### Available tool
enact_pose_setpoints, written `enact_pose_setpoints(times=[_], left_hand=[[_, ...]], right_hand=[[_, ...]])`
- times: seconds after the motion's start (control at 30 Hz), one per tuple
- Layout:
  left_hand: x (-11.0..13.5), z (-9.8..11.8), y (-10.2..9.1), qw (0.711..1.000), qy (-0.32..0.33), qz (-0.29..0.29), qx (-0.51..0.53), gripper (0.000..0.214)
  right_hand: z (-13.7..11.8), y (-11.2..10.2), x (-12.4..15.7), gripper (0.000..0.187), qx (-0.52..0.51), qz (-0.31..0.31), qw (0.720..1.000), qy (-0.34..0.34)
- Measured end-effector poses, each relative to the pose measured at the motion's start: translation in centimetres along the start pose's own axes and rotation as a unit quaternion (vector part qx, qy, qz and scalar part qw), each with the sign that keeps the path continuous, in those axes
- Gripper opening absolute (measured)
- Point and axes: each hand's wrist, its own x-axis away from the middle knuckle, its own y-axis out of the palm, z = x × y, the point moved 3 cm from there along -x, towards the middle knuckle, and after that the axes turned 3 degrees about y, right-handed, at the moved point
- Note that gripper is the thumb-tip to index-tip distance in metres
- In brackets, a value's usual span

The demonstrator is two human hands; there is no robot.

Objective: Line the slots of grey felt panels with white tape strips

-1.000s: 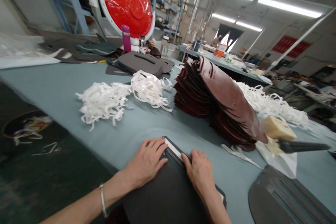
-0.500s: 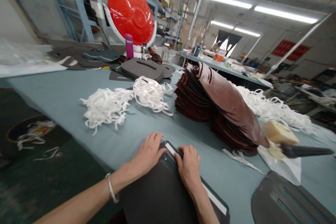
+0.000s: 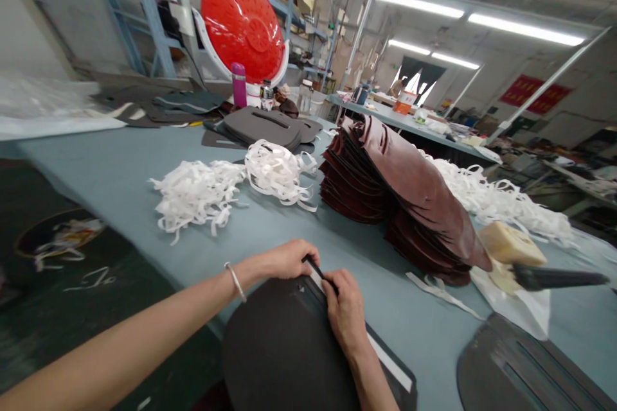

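A dark brown leather piece (image 3: 284, 347) with a white tape strip (image 3: 385, 359) along its edge lies at the near edge of the grey-blue table (image 3: 120, 167). My left hand (image 3: 289, 258) is curled at the piece's far corner, fingers pinching its folded edge. My right hand (image 3: 343, 305) pinches the same edge beside it, thumb and fingers closed on the fold. A bracelet sits on my left wrist.
A leaning stack of reddish-brown leather pieces (image 3: 400, 192) stands behind my hands. White strip piles (image 3: 202, 192) lie left and right of it. A brush and yellow block (image 3: 511, 247) rest at the right, another dark piece (image 3: 520, 366) lower right, grey pieces (image 3: 265, 125) and a red basin (image 3: 243, 16) at the back.
My left hand went from lying flat on the piece to curling and pinching the far edge. My right hand slid toward the corner and closed on the fold.
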Motion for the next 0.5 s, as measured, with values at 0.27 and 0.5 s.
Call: enact_pose_setpoints(times=[0.27,0.5], left_hand=[[2.1,1.1,0.6,0.985,0.134,0.034,-0.105,0.018],[2.7,1.3,1.0,0.963,0.171,0.052,-0.202,0.020]], right_hand=[[-0.9,0.6,0.5,0.024,0.122,0.006,0.988,-0.090],[-1.9,0.7,0.5,0.020,0.219,-0.025,0.970,-0.102]])
